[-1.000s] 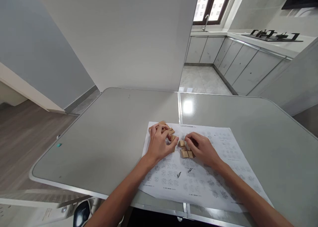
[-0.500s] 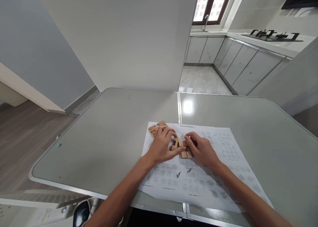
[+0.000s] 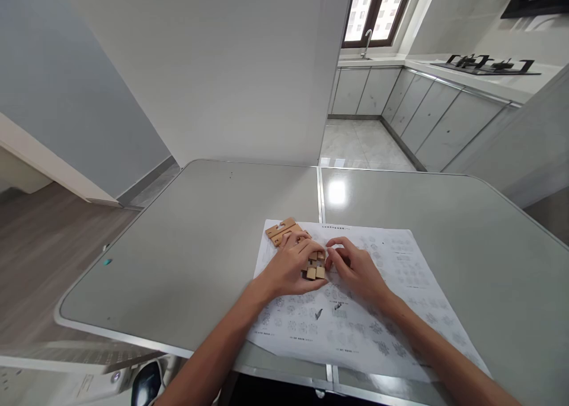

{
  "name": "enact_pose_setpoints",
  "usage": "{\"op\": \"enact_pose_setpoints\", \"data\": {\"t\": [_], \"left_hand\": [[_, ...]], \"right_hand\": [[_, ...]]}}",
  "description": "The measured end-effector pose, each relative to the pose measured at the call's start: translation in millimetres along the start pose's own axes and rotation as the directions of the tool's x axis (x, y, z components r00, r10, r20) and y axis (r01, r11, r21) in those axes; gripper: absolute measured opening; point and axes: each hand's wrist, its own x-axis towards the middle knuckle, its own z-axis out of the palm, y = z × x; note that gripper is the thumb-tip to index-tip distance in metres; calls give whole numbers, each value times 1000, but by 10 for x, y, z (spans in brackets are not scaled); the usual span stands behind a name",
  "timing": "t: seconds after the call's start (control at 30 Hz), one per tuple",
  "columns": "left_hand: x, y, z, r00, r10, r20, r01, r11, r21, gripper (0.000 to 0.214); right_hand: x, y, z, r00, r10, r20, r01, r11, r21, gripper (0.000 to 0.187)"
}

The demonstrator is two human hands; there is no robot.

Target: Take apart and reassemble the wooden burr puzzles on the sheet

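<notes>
L hand (image 3: 291, 269) clasps tan blocky wooden assy. (image 3: 320, 272), prob. to steady it; R hand (image 3: 359, 269) curled at its edge, grip unclear; white rectangular paper sheet (image 3: 377, 358) underneath.

One head-worn camera looks forward and down — across the table (image 3: 178, 258), hands (image 3: 284, 269) near.

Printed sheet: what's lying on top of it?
On the printed sheet: wooden blocks cupped by the left hand, and flat wooden pieces near the far left corner. That hand hides parts of both, and whatever lies beneath.
</notes>
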Motion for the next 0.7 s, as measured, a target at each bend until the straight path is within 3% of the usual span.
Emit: {"op": "enact_pose_setpoints", "data": {"t": [0.4,0.57,0.7], "left_hand": [[-119,-89,-194,996,-39,-79,46,995,88,77],[-411,-72,-292,983,-145,-114,160,977,140,94],[-803,-80,-301,950,-255,-181,286,942,175,82]], "right_hand": [[-3,15,34,998,-56,15,56,998,-10,30],[12,55,45,997,-76,28,77,997,-27,30],[23,96,60,995,-95,19,95,995,-39,30]]}}
